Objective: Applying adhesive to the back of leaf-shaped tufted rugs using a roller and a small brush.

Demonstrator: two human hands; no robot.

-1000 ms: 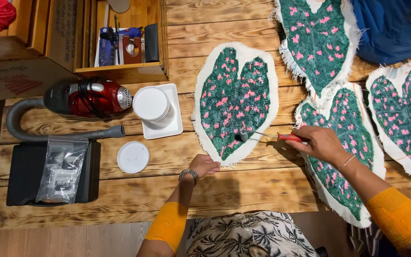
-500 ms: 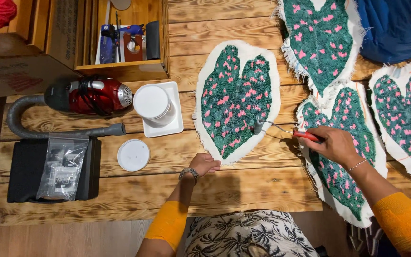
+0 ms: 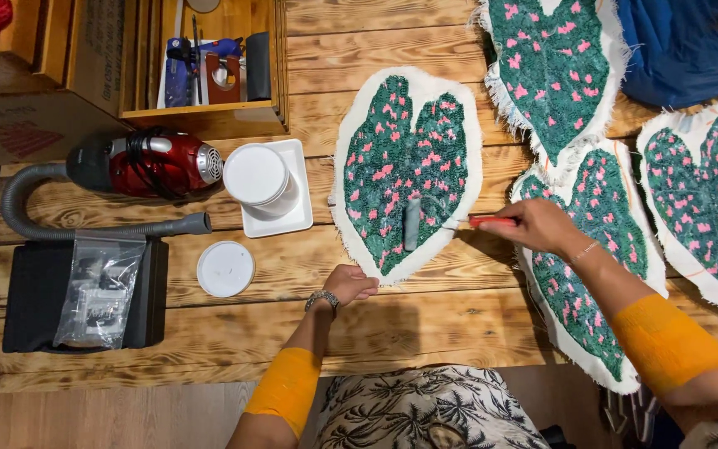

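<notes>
The right hand [image 3: 542, 226] is closing around a thin red-handled tool [image 3: 492, 221], fingers curled tight on the handle, and is pointing its fine metal tip leftward at the right edge of a heart-shaped tufted rug piece in dark green with pink flecks and a frayed white cloth border [image 3: 405, 166]. This rug piece is lying flat on the pale wooden plank counter [image 3: 425, 308], with a small grey oblong object [image 3: 411, 223] sitting on its lower middle. The left hand [image 3: 351, 285] is resting at the pointed bottom tip of the same rug piece, fingers bent loosely inward and touching the cloth edge; it is gripping nothing that can be made out. A beaded bracelet [image 3: 322, 299] is sitting on that wrist, and both forearms are wearing orange bands.

Three more green and pink heart-shaped pieces are lying to the right; the nearest one [image 3: 579, 291] is lying under the right forearm. To the left of the worked piece, a white round tub [image 3: 257, 176] is standing on a white square tray [image 3: 292, 220], and a white round lid [image 3: 225, 268] is lying just beside it. Further left, a small red and black vacuum cleaner with a grey hose [image 3: 147, 164] is lying near a black case carrying a clear plastic bag [image 3: 97, 291].
</notes>
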